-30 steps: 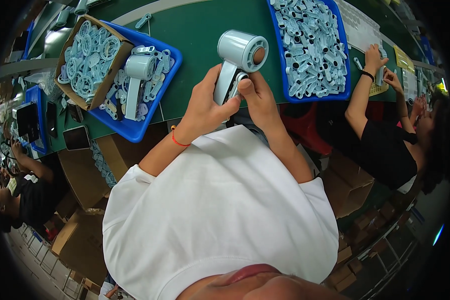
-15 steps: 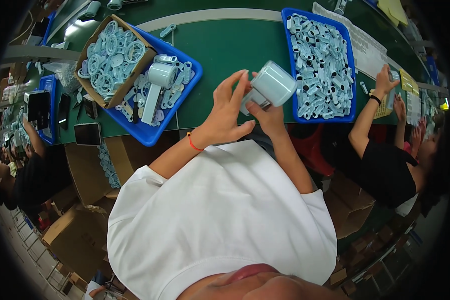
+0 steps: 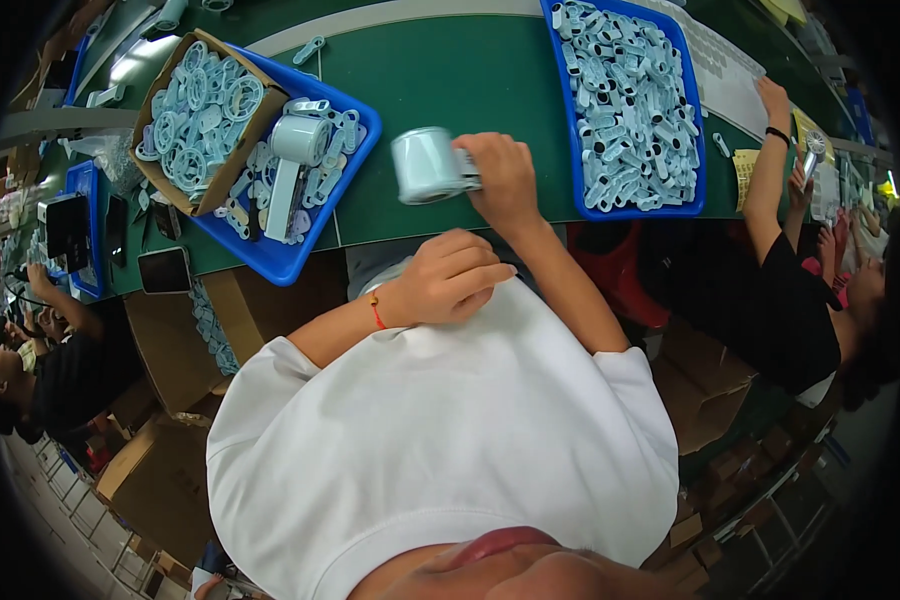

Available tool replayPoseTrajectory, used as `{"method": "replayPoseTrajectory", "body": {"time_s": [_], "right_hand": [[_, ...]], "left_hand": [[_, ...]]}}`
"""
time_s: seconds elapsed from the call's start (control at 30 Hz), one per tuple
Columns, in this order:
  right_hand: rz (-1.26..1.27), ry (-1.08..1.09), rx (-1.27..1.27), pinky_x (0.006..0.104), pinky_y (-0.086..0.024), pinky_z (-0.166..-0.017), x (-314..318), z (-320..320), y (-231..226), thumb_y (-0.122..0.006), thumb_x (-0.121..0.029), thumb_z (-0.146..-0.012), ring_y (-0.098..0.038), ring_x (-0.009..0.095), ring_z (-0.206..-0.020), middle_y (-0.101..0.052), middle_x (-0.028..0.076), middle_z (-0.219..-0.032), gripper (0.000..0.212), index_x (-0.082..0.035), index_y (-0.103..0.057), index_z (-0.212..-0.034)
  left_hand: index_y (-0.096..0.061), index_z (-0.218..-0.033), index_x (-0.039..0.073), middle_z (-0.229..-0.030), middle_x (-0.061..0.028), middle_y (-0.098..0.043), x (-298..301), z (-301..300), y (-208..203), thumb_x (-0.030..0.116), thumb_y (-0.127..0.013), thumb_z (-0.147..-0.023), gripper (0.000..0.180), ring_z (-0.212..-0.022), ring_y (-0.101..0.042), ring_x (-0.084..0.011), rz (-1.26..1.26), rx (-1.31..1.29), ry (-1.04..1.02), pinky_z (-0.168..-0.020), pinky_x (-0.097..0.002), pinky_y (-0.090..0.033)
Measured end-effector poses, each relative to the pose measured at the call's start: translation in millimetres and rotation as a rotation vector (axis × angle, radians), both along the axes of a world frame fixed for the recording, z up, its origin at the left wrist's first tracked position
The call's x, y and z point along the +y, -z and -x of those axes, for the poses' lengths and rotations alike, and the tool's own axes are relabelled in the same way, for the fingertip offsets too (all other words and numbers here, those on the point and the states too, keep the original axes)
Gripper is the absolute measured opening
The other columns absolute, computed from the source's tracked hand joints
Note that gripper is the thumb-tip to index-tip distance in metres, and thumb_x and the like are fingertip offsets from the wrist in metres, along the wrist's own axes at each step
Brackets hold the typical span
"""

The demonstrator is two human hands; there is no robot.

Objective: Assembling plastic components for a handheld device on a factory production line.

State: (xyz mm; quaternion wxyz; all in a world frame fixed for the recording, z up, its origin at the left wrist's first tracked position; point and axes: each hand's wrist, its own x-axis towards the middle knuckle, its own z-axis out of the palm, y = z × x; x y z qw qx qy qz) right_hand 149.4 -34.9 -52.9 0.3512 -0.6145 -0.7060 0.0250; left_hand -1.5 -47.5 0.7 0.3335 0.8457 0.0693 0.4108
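My right hand (image 3: 504, 180) grips a pale blue handheld fan body (image 3: 428, 165) by its handle end, fingers wrapped round it. The drum-shaped head points left over the green table (image 3: 420, 70), slightly blurred. Close to my white shirt, my left hand (image 3: 452, 278) is loosely curled, apart from the fan body. Its palm is hidden, so I cannot make out whether anything is in it. A similar fan body (image 3: 298, 145) lies in the left blue tray (image 3: 283, 262) among small pale blue parts.
A cardboard box (image 3: 202, 205) of ring-shaped parts sits in the left tray. At right, another blue tray (image 3: 697, 130) is heaped with small clips. A phone (image 3: 164, 270) lies by the table's front edge. Co-workers sit on both sides; open cartons (image 3: 175, 345) stand below.
My right hand has swung the fan body left, turning its head leftward. My left hand has come off it, drawn back toward my shirt and curled its fingers. The view has shifted slightly.
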Motion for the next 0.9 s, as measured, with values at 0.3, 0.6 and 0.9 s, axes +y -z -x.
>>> {"method": "replayPoseTrajectory", "body": {"time_s": [0.3, 0.6, 0.9], "right_hand": [[0.320, -0.116, -0.046, 0.0420, -0.033, -0.097, -34, -10, -19, -0.075, -0.018, -0.067, -0.047, 0.028, -0.112, -0.052, 0.008, -0.117, 0.065, -0.007, -0.049, -0.125], [-0.011, -0.012, -0.020, 0.0378, -0.038, -0.089, -32, 5, 9, -0.077, -0.015, -0.062, -0.052, 0.024, -0.103, -0.056, 0.005, -0.110, 0.062, -0.009, -0.054, -0.119], [0.117, -0.097, 0.106, 0.0394, -0.036, -0.090, -32, 0, 1, -0.070, -0.019, -0.073, -0.050, 0.026, -0.108, -0.056, 0.008, -0.116, 0.049, -0.008, -0.055, -0.118]], "left_hand": [[-0.056, -0.118, 0.013, -0.121, -0.0033, -0.052, 50, 19, 5, 0.027, -0.078, -0.061, 0.063, -0.112, -0.046, -0.0236, -0.346, 0.831, -0.426, -0.092, -0.0434, -0.034], [-0.059, -0.113, 0.012, -0.108, -0.0009, -0.060, 57, 22, 25, 0.023, -0.078, -0.059, 0.058, -0.101, -0.051, -0.0254, -0.353, 0.625, -0.441, -0.087, -0.0410, -0.037], [-0.061, -0.110, 0.013, -0.105, -0.0008, -0.061, 58, 20, 18, 0.021, -0.078, -0.060, 0.053, -0.099, -0.052, -0.0255, -0.254, 0.636, -0.437, -0.088, -0.0412, -0.038]]}}
